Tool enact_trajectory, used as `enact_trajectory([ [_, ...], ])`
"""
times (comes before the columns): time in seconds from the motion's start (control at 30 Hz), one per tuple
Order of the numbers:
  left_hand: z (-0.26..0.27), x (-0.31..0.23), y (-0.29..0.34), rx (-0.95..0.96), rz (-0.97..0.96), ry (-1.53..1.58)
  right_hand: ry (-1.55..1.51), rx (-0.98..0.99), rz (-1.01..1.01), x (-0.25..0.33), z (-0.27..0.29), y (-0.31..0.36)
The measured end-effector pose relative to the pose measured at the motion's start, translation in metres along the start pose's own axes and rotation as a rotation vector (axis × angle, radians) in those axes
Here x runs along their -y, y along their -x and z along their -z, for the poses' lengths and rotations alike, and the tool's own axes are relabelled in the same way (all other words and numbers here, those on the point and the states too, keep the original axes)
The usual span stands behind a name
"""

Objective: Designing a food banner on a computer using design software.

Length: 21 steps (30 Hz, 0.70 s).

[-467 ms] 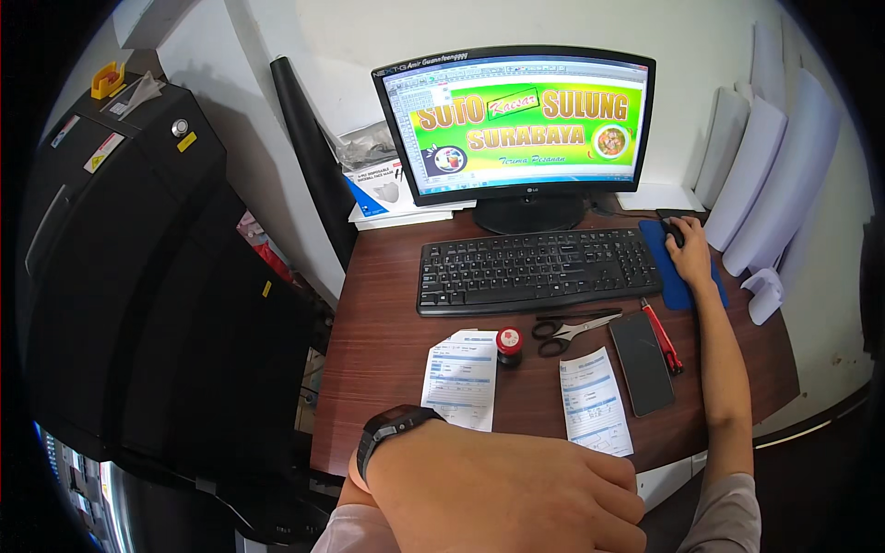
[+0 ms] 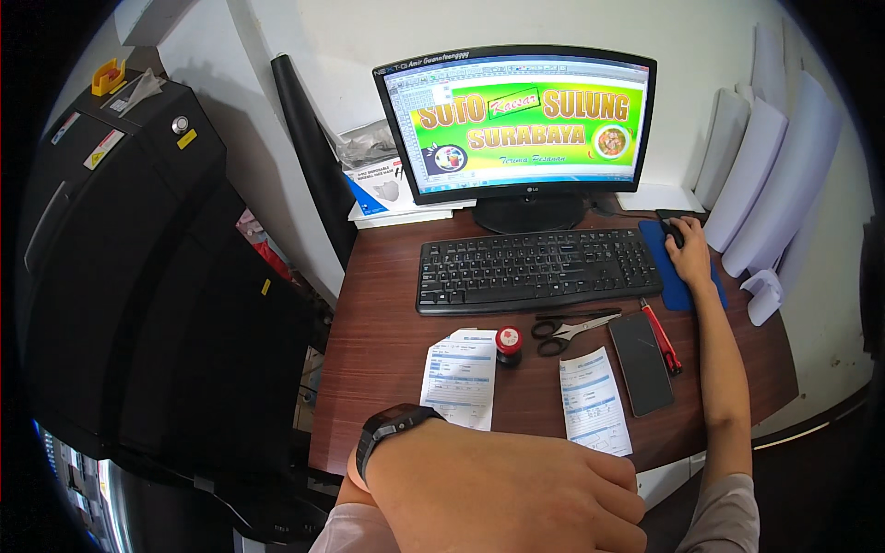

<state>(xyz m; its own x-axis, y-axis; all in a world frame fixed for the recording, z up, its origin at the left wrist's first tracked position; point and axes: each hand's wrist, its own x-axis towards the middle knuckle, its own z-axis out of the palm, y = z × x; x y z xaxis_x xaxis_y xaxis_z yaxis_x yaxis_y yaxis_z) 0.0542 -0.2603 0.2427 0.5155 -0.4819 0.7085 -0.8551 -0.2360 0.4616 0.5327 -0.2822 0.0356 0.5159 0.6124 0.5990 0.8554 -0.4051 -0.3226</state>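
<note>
At the right of the desk, my right hand (image 2: 690,258) is closed over a black computer mouse (image 2: 676,235) on a blue mouse pad (image 2: 680,286). My left hand (image 2: 516,488), with a black watch (image 2: 392,429) on its wrist, is held close up at the bottom of the view. Its fingers curl downward, and the palm and fingertips are hidden. The monitor (image 2: 530,129) shows a green and yellow banner design with a food bowl picture. A black keyboard (image 2: 544,270) lies in front of it, left of my right hand.
Nearer on the desk lie two printed paper forms (image 2: 458,378), a red-topped stamp (image 2: 508,343), scissors (image 2: 572,334), a dark phone (image 2: 643,364) and a red cutter knife (image 2: 662,339). A big black machine (image 2: 166,304) stands at left. White paper rolls (image 2: 751,175) lean at right.
</note>
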Motion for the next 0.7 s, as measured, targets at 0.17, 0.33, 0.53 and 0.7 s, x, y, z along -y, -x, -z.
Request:
enact_trajectory([
  [0.17, -0.0042, 0.0032, 0.0038, 0.024, 0.002, -0.002, -0.004, 0.011, -0.017, 0.0012, 0.0009, 0.0005],
  [0.33, -0.0064, 0.002, 0.0013, -0.076, -0.013, 0.032, 0.011, 0.001, -0.016, -0.0011, -0.0005, 0.0011],
  [0.53, -0.0012, 0.0045, 0.0008, 0.03, -0.001, -0.015, 0.005, 0.006, -0.024, 0.0016, 0.0007, 0.0001],
  [0.7, 0.0005, 0.0064, -0.0002, 0.047, 0.0, -0.02, 0.008, 0.007, -0.025, 0.0029, 0.0015, 0.0003],
])
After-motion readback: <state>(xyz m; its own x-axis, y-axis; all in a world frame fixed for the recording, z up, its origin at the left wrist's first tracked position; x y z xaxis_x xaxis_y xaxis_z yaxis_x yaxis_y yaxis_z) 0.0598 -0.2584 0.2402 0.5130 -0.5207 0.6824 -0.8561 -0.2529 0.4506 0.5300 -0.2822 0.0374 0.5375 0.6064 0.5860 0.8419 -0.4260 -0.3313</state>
